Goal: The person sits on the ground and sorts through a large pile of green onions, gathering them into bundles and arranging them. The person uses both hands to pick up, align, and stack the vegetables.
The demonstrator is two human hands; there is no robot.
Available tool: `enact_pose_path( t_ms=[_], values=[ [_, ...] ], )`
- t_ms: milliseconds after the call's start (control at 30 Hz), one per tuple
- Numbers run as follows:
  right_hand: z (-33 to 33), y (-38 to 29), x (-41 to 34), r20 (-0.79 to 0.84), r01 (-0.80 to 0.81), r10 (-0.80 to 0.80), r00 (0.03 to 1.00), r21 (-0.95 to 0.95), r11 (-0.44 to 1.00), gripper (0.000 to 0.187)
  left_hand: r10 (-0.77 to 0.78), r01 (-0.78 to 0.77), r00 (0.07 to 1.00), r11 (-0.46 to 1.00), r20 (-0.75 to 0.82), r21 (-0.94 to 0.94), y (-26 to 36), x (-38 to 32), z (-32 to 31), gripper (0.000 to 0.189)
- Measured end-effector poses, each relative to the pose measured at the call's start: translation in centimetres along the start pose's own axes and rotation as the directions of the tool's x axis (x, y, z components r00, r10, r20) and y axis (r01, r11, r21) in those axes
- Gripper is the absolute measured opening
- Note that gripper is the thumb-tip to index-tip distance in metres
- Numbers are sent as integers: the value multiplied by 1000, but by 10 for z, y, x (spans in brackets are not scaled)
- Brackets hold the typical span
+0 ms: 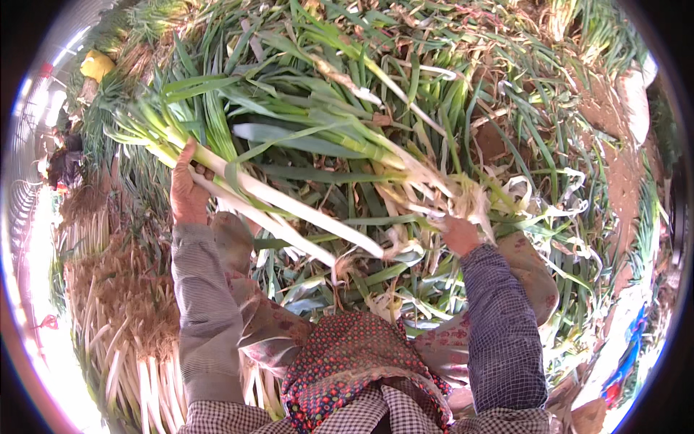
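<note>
My left hand [190, 190] is closed around long green onions [293, 209], whose white stalks slant down to the right and whose leaves fan out to the upper left. Fine roots hang from the lower stalk's end. At centre right, my right hand [461, 234] has its fingers at pale peeled sheaths and stalk ends [470, 203]; its fingertips are partly hidden, so its hold cannot be told. Just above lie more green onions [379, 149], their leaves pointing to the upper left.
Loose leaves and peelings [542, 125] cover the ground ahead. Bundled green onions with brown roots [154, 374] lie at the lower left. A person [68, 157] is at the far left, near a yellow object [97, 65]. Bare soil [621, 190] shows at right.
</note>
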State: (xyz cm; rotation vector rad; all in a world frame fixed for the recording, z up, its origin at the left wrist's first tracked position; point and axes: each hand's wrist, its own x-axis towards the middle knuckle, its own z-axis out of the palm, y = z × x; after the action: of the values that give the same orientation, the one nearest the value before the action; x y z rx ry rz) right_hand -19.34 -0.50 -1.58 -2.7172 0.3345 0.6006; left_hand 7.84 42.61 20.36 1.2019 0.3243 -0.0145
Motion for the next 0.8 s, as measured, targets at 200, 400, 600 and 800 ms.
enact_pose_path(
  t_ms=[200, 400, 600, 800],
  values=[
    [-43, 41, -19, 216, -312, 399, 891, -347, 884, 27, 124, -83, 987, 941, -105, 329, 46, -11, 20, 39],
    [-52, 62, -6, 145, -42, 83, 986, -261, 964, 64, 178, -183, 983, 873, 55, 453, 79, 17, -7, 39],
    [-29, -21, 98, -176, 306, -266, 948, 275, 911, 42, -19, 148, 980, 739, -199, 658, -68, 94, -63, 63],
    [-9, -80, 173, -364, 358, -286, 886, 148, 922, 44, 508, -209, 836, -52, 206, 977, -161, 74, -67, 35]
  ],
)
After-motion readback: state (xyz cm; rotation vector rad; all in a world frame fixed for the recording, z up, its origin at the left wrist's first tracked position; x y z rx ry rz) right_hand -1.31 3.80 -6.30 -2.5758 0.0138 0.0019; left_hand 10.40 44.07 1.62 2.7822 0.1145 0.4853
